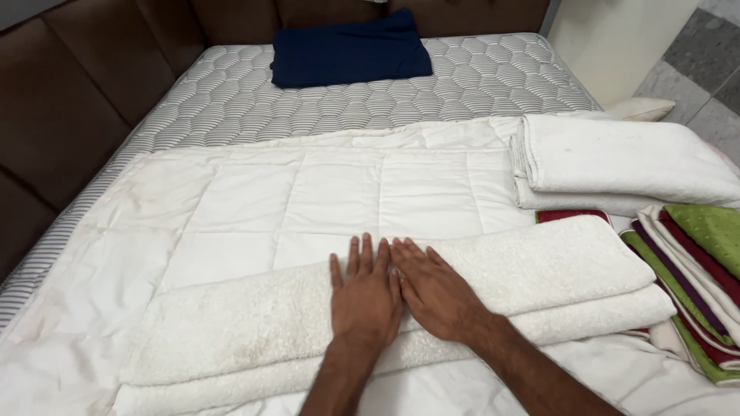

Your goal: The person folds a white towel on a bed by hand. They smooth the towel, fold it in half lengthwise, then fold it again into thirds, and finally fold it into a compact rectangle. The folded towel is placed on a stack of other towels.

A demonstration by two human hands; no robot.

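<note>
Hands flat, fingers spread, gripping nothing: left hand (366, 296) and right hand (433, 291) touch side by side on the folded white towel (385, 308) at lower centre. Towel's long axis runs left-right across the quilt (254, 200); both hands equally near. 2 stacks lie at right: white blanket (624, 162), coloured cloths (694, 270).

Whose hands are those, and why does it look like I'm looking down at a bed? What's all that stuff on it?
A person wears a small camera on their head, so the one picture shows what they see looking down. The two hands are that person's own. The left hand and right hand lie flat, side by side, on a long folded fluffy white towel. Neither hand holds anything; they only press on it. The towel rests on a white quilt spread over a striped mattress. To the right are another folded white towel and a pile of green, red and white cloths. A folded dark blue cloth lies far back.
</note>
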